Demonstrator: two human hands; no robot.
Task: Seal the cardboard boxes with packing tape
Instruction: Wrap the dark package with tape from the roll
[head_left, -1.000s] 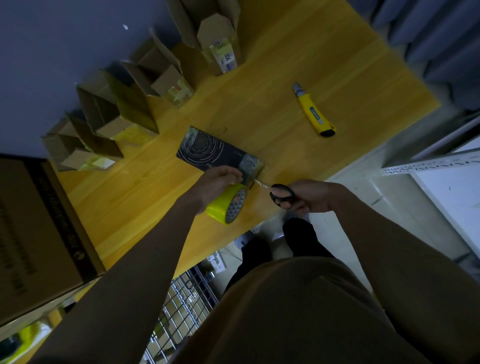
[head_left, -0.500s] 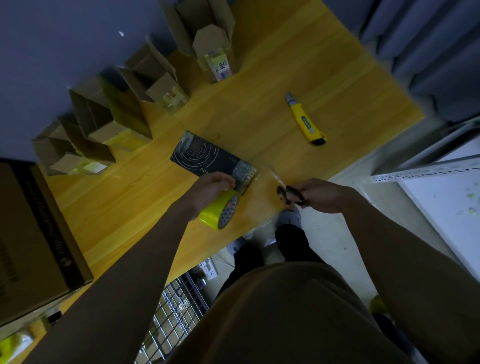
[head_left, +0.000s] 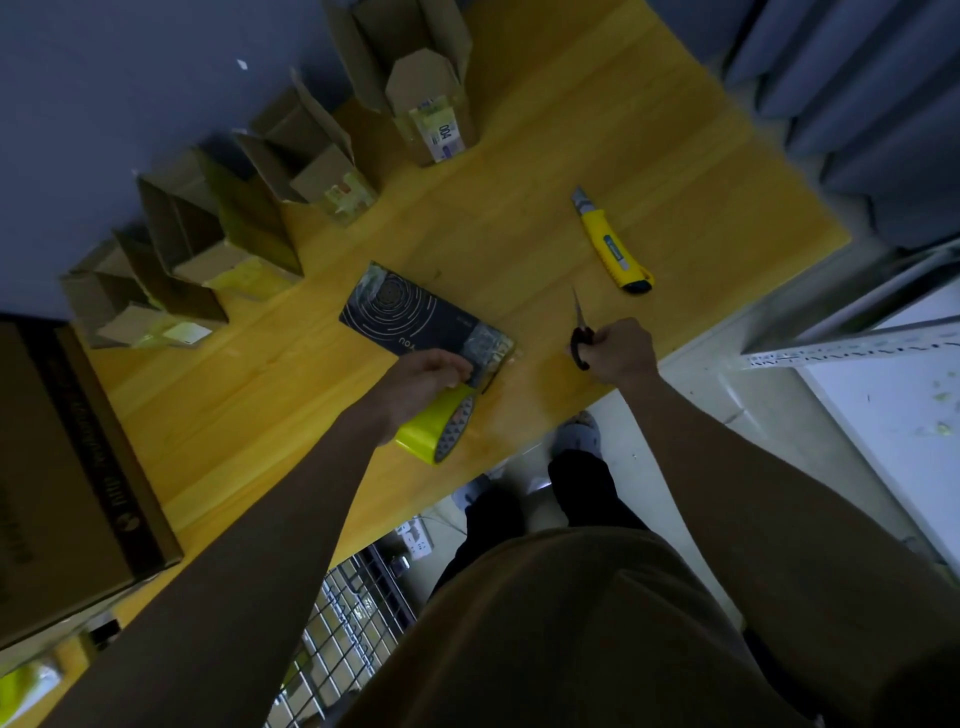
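Change: I see the right hand (head_left: 618, 349) with the scissors (head_left: 580, 332) now clear of the flat dark box (head_left: 415, 319); a second ago the blades met the tape at the box's near corner. Blades now point up-frame, toward the yellow utility knife (head_left: 613, 248).
Right hand: fingers curled through the scissor handles, firm hold.
Left hand (head_left: 423, 382): fingers curled over the yellow tape roll (head_left: 435, 428), fingertips at the box's near edge; it has barely shifted.
Box position: centre frame on the wooden table (head_left: 519, 156), near end shiny with tape.
Reading: I judge the strip cut and this box about sealed; pressing the tail down comes next.
Remaining: open cardboard boxes (head_left: 291, 156) line the upper left, flaps up, not yet sealed.
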